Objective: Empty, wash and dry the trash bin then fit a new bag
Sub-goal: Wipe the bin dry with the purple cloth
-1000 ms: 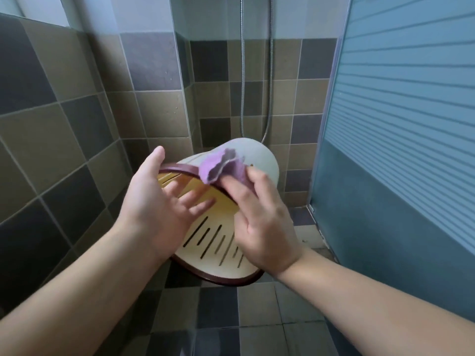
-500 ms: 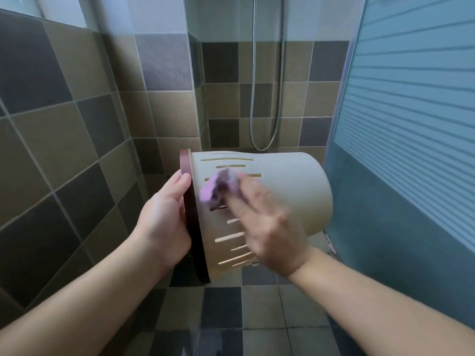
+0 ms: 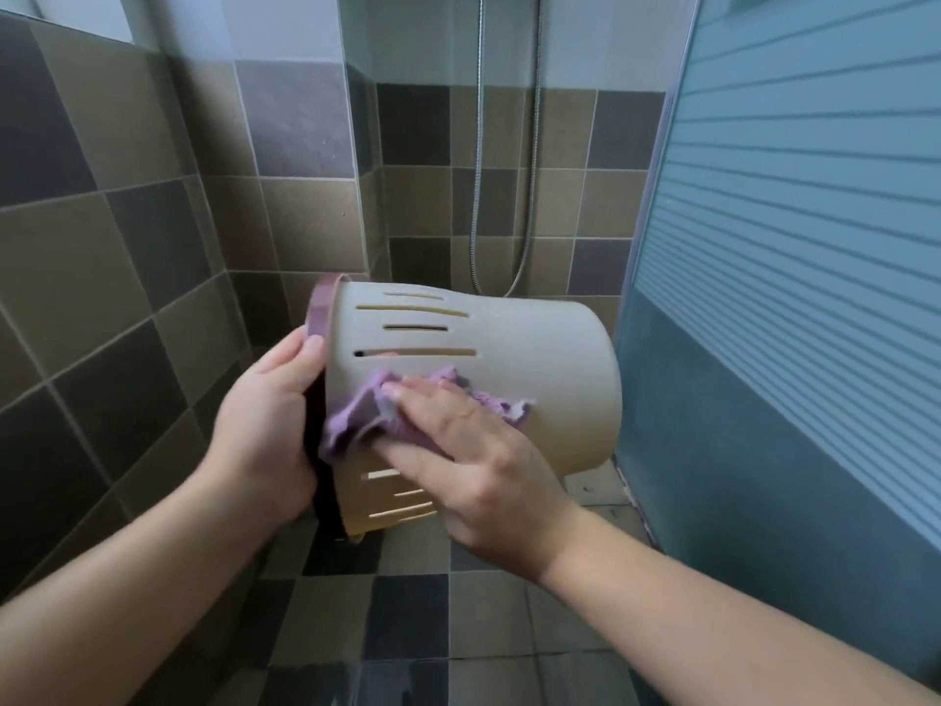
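- Held in the air above the tiled floor (image 3: pixel 407 619), tipped on its side: beige bin (image 3: pixel 534 369), open end facing left, closed bottom facing right toward the frosted glass door (image 3: pixel 794 247).
- Dark reddish rim (image 3: pixel 322 310) around the open end, with rows of narrow slots cut in the wall just beside it.
- Left hand (image 3: pixel 270 425) closed around the rim at the open end, thumb lying on the outside edge, the other fingers hidden inside the bin.
- Right hand (image 3: pixel 468 466) spread nearly flat, palm down, pressing a crumpled purple cloth (image 3: pixel 366 415) against the outer wall; fingers on top of the cloth rather than curled round it.
- Cloth bunched between the two hands, one ragged edge sticking out to the right past the fingertips.
- Behind the bin: shower hose (image 3: pixel 504 170) hanging in a loop down the tiled wall (image 3: pixel 127 221), in brown and dark grey squares.
- Both forearms bare, reaching in from the bottom corners.
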